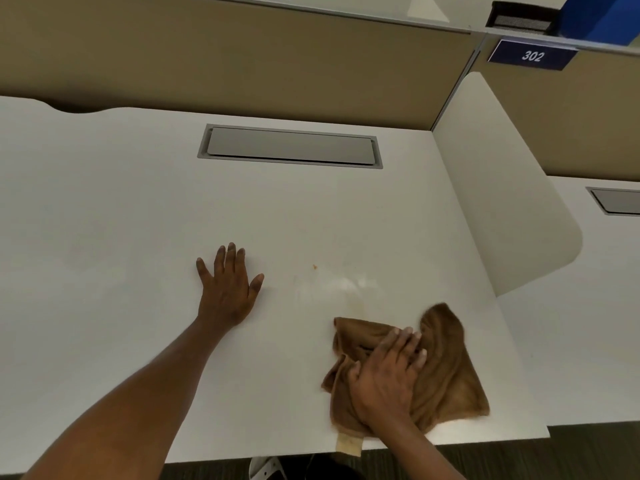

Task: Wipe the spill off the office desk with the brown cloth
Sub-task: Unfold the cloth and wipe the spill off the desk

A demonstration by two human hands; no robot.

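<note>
Your right hand [388, 379] lay flat on the brown cloth [440, 368], palm down, fingers spread across the crumpled middle & pressing it to the desk [121, 209], not gripping a fold as far as the pic showed. The cloth sat bunched near the front-right corner of the desk, one pale tag end [349, 443] hanging just over the front edge. Your left hand [228, 289] was released: open, palm flat on bare desktop w/ fingers slightly spread, well apart from the cloth & holding nothing.

The spill [346, 289] was between the 2 hands & just beyond the cloth's far edge: a faint yellowish smear w/ a wet sheen, plus a small orange speck [314, 267] a bit farther back. Cloth's far edge was near the smear; can't tell whether it touched it.

Farther back on the desk, a grey rectangular cable-tray lid [291, 146] sat flush in the top. A tan partition [242, 57] ran along the back, & a white rounded divider [502, 188] stood at the right edge. A blue sign reading 302 [532, 55] hung on the next partition over, top right. The neighbouring desk [588, 323] showed at right.
</note>
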